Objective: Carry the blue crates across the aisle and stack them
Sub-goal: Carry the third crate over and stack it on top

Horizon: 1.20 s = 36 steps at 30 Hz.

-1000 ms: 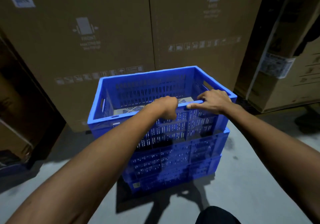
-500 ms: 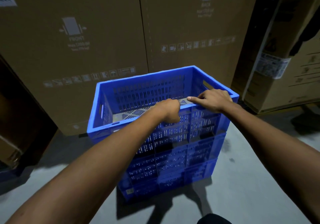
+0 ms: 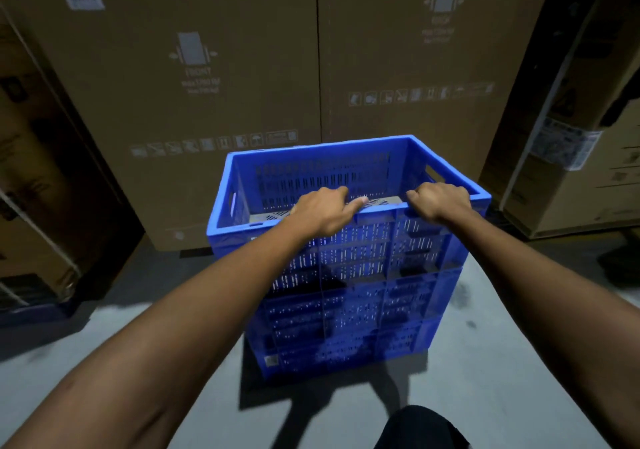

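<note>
Top crate: blue slotted plastic crate [image 3: 311, 178], open and seemingly empty, pale perforated floor visible inside, seated on the stack.
Stack below: two more blue slotted plastic crates [image 3: 349, 327], resting on the grey concrete floor [image 3: 502, 396], just in front of the tall brown cardboard cartons [image 3: 242, 67].
Left hand [image 3: 322, 211]: on the near rim, left of centre, fingers [image 3: 337, 194] curled over the edge into the crate, thumb [image 3: 356, 203] laid flat along the top of the rim.
Right hand [image 3: 438, 200]: on the same rim near the right corner, closed into a fist over the edge, fingertips hidden inside.
Seating: looks level and square to the crates beneath; far-side engagement hidden, so cannot tell whether fully nested.
Risk, tipping: both grips on one long side only; a pull toward the body or a downward lean likely rocks the top crate, or the whole stack, forward.
Risk, misalignment: an unlatched far edge likely slides on release, leaving the crate skewed.
Risk, pinching: fingers wrapped inside the rim, exposed if another crate comes down on top.
Risk, collision: cartons just behind the stack and more brown cartons at the right [image 3: 571, 171]; a push away likely knocks the stack into them.
Risk, footing: dim light, dark shadow on the floor at the base of the stack, dark knee [image 3: 422, 428] near the lower crates; a stumble into them plausible.
</note>
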Tool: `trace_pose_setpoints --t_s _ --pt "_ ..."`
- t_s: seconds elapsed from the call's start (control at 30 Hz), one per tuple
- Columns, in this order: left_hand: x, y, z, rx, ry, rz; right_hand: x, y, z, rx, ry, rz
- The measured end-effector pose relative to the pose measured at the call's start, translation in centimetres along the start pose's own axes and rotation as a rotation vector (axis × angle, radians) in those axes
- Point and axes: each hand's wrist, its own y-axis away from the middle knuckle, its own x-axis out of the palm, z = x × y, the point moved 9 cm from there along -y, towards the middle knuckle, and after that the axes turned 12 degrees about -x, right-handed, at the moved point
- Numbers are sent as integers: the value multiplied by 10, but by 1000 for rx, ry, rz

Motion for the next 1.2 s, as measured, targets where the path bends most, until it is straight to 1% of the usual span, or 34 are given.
trace_pose_setpoints --t_s 0.1,0.2,0.3,0.37,0.43,0.53,0.63,0.77,0.93,1.0,1.1,1.2 --pt "-4 5 27 -35 -57 -11 -3 2 1 19 -8 -5" --pt "-3 7 38 -46 -74 -23 -2 2 2 41 -19 -35" --pt "4 7 40 -77 -81 43 -2 6 2 84 -13 -63" --pt "6 13 40 -87 -92 128 0 11 7 81 -38 6" --pt "-3 22 39 -59 -121 177 -4 18 18 21 -94 85" --pt "-40 33 37 -17 -135 234 -30 34 42 -87 -266 134" --pt "-99 37 25 16 -95 248 -82 44 64 -118 -426 126" --pt "-188 42 -1 44 -81 206 -177 47 95 -136 -448 73" --pt "-309 57 -36 49 -64 149 -310 62 133 -211 -463 19" --pt "-356 65 -52 49 -50 123 -361 72 138 -218 -472 -8" --pt "-417 74 -80 55 -58 70 -433 86 135 -252 -489 -99" --pt "-458 78 -111 35 -83 19 -489 94 115 -303 -497 -198"
